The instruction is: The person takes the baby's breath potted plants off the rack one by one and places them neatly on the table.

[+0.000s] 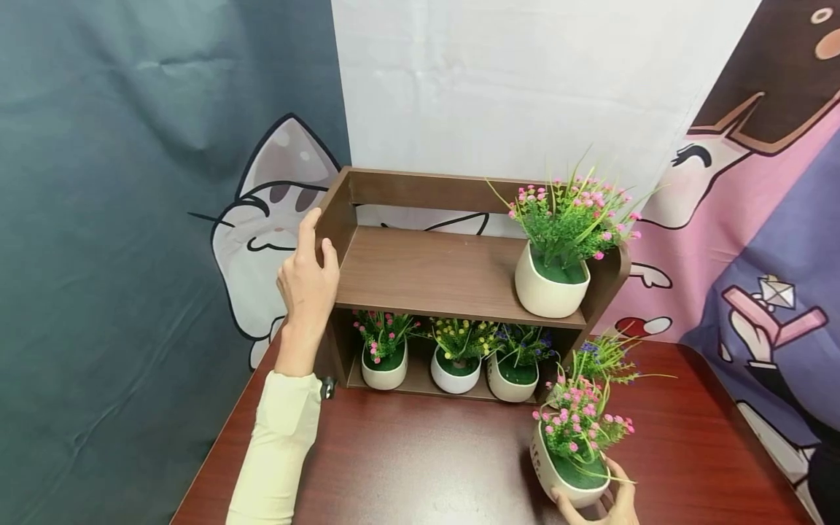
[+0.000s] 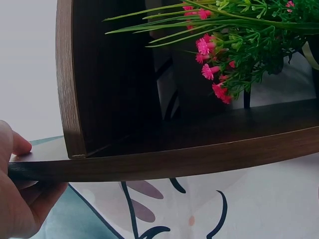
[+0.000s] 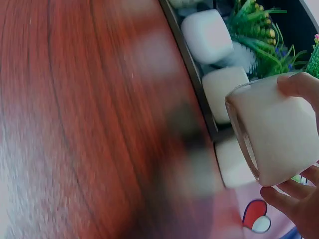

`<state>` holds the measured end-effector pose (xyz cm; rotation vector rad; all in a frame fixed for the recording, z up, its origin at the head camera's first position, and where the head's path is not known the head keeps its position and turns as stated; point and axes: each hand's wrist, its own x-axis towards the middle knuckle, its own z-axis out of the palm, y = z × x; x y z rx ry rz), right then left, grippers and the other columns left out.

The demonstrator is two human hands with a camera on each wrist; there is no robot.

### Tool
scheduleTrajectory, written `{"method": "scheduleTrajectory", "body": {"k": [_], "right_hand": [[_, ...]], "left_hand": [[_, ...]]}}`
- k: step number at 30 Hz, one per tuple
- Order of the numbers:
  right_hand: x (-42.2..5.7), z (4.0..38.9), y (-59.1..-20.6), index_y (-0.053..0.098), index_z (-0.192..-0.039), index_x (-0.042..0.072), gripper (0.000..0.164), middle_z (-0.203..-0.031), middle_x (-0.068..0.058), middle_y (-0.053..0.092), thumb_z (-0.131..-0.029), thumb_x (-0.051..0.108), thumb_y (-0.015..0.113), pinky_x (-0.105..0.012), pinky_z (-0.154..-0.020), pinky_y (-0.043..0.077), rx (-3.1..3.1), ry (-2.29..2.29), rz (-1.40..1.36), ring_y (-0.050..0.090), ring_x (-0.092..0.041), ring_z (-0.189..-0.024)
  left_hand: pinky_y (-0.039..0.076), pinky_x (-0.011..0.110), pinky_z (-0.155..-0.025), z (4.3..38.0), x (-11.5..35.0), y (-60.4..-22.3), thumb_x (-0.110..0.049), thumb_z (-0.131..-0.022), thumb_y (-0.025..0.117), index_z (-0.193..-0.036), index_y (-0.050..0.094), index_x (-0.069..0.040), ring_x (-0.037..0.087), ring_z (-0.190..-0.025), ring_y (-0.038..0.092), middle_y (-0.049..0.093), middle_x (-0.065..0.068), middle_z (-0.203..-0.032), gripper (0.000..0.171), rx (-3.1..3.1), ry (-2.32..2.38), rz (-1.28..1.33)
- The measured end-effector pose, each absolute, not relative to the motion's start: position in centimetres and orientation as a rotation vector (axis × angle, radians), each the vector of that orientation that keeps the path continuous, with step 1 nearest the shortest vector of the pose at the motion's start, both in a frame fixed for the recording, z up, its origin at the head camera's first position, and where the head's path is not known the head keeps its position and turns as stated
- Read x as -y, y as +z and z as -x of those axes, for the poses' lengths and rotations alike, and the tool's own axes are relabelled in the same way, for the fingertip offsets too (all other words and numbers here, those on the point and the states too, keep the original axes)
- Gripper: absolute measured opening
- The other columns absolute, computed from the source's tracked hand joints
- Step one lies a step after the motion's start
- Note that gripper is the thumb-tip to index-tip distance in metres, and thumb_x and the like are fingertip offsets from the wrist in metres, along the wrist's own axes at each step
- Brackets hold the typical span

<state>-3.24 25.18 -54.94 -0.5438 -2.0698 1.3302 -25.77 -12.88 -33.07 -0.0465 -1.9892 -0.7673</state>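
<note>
My left hand (image 1: 305, 278) grips the left side panel of a brown wooden shelf (image 1: 426, 268); in the left wrist view its thumb and fingers lie on opposite faces of the panel edge (image 2: 129, 168). At the lower right of the head view, my right hand (image 1: 615, 503) holds a cream pot of pink flowers (image 1: 569, 485) by its lower part. The right wrist view shows this pot (image 3: 276, 129) raised above the table, its underside partly visible. Another pink-flowered pot (image 1: 551, 292) stands at the right end of the upper board.
On the lower level stand pots with pink (image 1: 384, 373), yellow (image 1: 456, 378) and blue-purple flowers (image 1: 512, 383). A blue-flowered plant (image 1: 600, 359) is beside the shelf's right end, partly hidden by the held plant. The reddish table (image 1: 407, 459) extends in front; printed cloth (image 1: 525, 80) hangs behind.
</note>
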Motion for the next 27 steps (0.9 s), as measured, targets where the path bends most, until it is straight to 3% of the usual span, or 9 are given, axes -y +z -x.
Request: {"method": "scheduleTrajectory", "body": {"k": [6,11,15,21,27], "right_hand": [[-27.8,3.7,-58.6,0.039,-0.132,0.011,0.099,-0.103,-0.001,0.052,-0.048,-0.003,0.089,-0.006,-0.067,0.04,2.041,1.267,0.649,0.052,0.005,-0.082],[-28.2,3.6,-58.1,0.039,-0.129,0.006,0.095,-0.102,0.0,0.05,-0.049,-0.006,0.088,-0.006,-0.067,0.04,2.0,1.241,0.662,0.05,0.005,-0.083],[-29.0,3.7,-58.4,0.039,-0.13,0.006,0.094,-0.102,-0.002,0.049,-0.049,-0.006,0.087,-0.005,-0.065,0.039,1.945,1.235,0.677,0.051,0.004,-0.08],[-30.3,4.1,-59.2,0.043,-0.127,0.014,0.09,-0.099,0.007,0.049,-0.051,-0.002,0.088,-0.003,-0.064,0.036,1.885,1.17,0.767,0.049,0.009,-0.077],[-31.2,4.1,-58.5,0.042,-0.127,0.009,0.089,-0.095,0.005,0.047,-0.051,0.001,0.088,-0.003,-0.061,0.036,1.868,1.19,0.815,0.047,0.01,-0.074]], "left_hand": [[0.022,0.036,-0.042,25.8,12.8,-33.0,-0.019,-0.092,0.051,-0.133,0.05,-0.022,0.021,-0.039,0.029,0.046,0.011,-0.053,0.04,1.99,-0.767,0.05],[0.022,0.035,-0.042,25.8,12.8,-33.1,-0.019,-0.093,0.05,-0.133,0.05,-0.022,0.02,-0.039,0.029,0.045,0.01,-0.053,0.041,1.995,-0.768,0.056],[0.022,0.035,-0.041,25.9,12.8,-33.1,-0.018,-0.093,0.05,-0.133,0.05,-0.022,0.018,-0.039,0.028,0.043,0.009,-0.052,0.04,1.99,-0.765,0.058],[0.022,0.035,-0.042,25.9,12.9,-33.2,-0.018,-0.093,0.05,-0.133,0.05,-0.023,0.015,-0.04,0.025,0.042,0.008,-0.052,0.041,1.988,-0.761,0.044],[0.021,0.034,-0.042,25.9,12.9,-33.2,-0.018,-0.092,0.051,-0.132,0.051,-0.023,0.012,-0.04,0.023,0.042,0.007,-0.051,0.04,1.981,-0.758,0.044]]}}
